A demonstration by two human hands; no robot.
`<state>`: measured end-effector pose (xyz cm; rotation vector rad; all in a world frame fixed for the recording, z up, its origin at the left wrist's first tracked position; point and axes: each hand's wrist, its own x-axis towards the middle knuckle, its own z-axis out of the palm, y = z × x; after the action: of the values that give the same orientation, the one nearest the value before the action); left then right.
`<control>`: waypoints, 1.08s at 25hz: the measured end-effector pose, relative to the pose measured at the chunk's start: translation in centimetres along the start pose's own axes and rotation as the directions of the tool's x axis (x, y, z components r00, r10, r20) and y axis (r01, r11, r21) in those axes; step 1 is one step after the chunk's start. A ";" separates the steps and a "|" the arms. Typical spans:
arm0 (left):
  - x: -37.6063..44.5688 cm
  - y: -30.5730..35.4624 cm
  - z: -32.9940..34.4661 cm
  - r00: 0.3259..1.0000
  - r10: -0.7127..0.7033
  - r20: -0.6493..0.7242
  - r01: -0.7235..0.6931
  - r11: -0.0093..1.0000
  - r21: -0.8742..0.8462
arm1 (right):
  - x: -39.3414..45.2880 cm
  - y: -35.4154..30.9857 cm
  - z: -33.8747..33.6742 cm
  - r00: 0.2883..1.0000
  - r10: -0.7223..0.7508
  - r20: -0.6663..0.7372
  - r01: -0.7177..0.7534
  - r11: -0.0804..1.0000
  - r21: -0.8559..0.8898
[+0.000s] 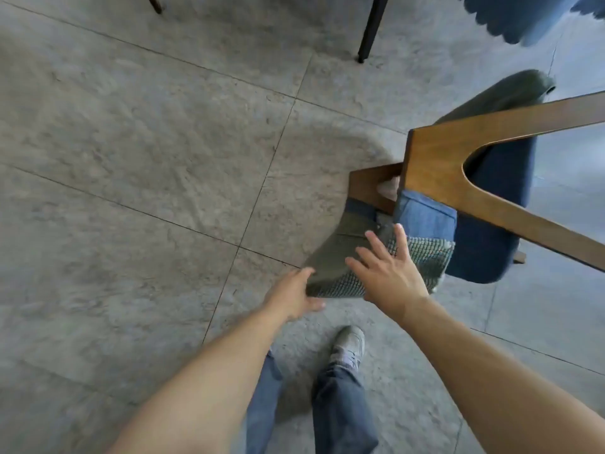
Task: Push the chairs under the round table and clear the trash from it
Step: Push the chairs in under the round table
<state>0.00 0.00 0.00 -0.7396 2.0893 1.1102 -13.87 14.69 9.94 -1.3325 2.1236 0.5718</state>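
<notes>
Left hand [294, 294]: fingers curled around the near-left corner of the chair back [347, 257], holding it.
Right hand [389, 273]: spread wide, palm flat on the chair back's top edge.

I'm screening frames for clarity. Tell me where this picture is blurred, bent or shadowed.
Head view: motion blur smears the whole frame, worst at the left hand and the blue chair top right; wide-angle bend curves the floor tile joints; light is soft and even, no glare, with a faint shadow beside the chair that the right hand rests on.
</notes>
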 end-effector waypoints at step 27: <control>-10.9 16.3 -14.7 0.924 0.382 0.013 -0.312 0.735 0.601 | -9.6 7.6 -12.9 0.926 0.214 -0.310 -0.175 0.973 0.148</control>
<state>-9.04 -2.92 22.61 -0.0961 2.5484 0.5128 -20.44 16.29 26.40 -1.2242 2.5359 0.3116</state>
